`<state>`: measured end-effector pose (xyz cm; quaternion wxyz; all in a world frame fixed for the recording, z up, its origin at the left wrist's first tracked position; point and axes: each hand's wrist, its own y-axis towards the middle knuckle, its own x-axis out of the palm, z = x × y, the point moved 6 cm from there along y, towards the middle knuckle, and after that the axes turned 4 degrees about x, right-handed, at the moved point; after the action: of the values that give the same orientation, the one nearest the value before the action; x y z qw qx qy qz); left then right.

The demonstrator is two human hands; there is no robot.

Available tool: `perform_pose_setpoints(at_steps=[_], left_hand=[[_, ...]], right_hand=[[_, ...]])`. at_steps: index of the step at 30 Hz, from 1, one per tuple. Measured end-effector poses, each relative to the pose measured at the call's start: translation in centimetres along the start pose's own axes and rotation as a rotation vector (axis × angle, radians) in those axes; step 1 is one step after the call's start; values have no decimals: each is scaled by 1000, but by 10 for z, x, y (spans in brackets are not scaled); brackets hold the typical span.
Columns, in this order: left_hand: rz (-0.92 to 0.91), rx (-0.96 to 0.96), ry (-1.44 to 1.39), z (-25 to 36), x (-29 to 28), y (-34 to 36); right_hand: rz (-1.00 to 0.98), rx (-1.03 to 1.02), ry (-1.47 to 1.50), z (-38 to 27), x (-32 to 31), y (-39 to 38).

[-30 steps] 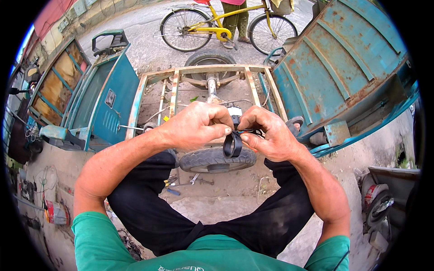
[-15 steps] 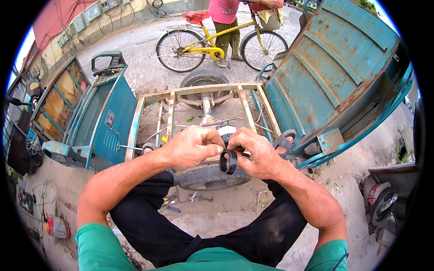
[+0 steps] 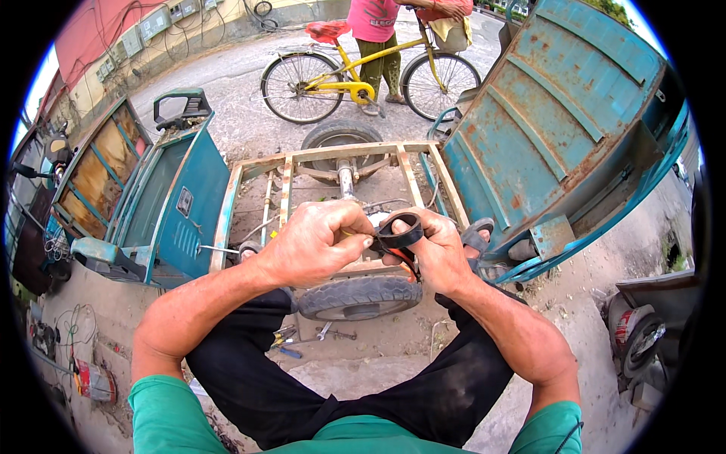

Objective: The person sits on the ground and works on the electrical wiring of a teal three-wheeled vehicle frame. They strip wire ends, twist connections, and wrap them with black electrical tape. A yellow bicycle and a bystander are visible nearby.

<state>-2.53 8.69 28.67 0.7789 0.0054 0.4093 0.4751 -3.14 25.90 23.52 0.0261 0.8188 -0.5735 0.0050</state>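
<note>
The left hand (image 3: 318, 240) is pinching narrowly, on what I cannot tell, beside the black roll (image 3: 401, 240), which the right hand (image 3: 440, 251) is holding round its thumb, work seemingly being unfinished, the amount left unclear.

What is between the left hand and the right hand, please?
In the head view, part of a black band is in the narrow gap between the left hand and the right hand; its loop is at the right fingers.

The loop (image 3: 402, 240) was black, the bicycle frame (image 3: 357, 90) at twelve o'clock yellow, the panel (image 3: 546, 110) at two o'clock rust-speckled teal
</note>
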Motion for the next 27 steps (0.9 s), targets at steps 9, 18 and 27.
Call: perform_pose_setpoints(at_steps=[9, 18, 27], left_hand=[[101, 231, 294, 17, -4, 1], [100, 455, 447, 27, 5, 1], [10, 328, 468, 21, 15, 6]], right_hand=[[31, 107, 77, 4, 3, 10], [-68, 252, 186, 21, -3, 20], [25, 249, 65, 12, -10, 13]])
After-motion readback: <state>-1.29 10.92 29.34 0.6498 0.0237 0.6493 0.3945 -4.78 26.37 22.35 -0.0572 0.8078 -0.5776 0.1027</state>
